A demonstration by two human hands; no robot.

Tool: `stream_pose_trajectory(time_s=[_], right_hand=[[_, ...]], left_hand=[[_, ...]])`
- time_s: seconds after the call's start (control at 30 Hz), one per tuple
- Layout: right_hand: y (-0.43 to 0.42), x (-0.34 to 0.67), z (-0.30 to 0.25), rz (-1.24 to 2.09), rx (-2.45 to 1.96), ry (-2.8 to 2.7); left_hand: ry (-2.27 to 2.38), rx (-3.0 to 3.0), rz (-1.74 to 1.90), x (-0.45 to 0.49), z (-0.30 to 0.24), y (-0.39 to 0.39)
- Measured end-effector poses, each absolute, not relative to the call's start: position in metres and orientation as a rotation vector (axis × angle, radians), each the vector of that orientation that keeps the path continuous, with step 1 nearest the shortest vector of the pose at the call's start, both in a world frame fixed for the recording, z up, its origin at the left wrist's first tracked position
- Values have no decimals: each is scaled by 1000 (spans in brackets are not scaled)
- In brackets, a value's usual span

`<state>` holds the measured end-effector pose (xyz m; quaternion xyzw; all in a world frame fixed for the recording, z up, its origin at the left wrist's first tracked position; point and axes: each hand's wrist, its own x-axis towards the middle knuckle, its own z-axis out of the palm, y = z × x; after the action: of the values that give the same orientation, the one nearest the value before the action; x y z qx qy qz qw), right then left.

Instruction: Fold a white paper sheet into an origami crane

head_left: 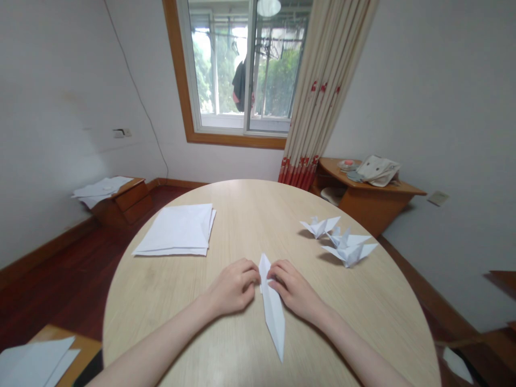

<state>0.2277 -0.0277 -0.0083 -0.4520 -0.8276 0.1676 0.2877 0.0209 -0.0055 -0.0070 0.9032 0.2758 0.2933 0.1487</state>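
Note:
A long, narrow folded piece of white paper (272, 306) lies on the round wooden table (181, 301), pointing toward me. My left hand (234, 287) curls against its left edge near the upper part, fingers pinched on the paper. My right hand (294, 290) mirrors it on the right edge, fingers also closed on the fold. Both wrists rest on the tabletop.
A stack of white paper sheets (177, 231) lies at the table's left. Three finished paper cranes (342, 242) sit at the right. A low wooden cabinet (121, 201) with papers stands by the left wall, a corner shelf (371, 193) by the curtain (322, 97).

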Motion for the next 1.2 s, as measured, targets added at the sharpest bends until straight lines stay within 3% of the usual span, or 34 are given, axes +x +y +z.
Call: stream_pose_trajectory(time_s=[0.6,1.2], right_hand=[[-25,245,1,757,-1154,-2244],[-29,246,9,802,-1134,-2223]], left_hand=[[709,2528,640,25,0,-12],[724,2498,577,22,8,-13]])
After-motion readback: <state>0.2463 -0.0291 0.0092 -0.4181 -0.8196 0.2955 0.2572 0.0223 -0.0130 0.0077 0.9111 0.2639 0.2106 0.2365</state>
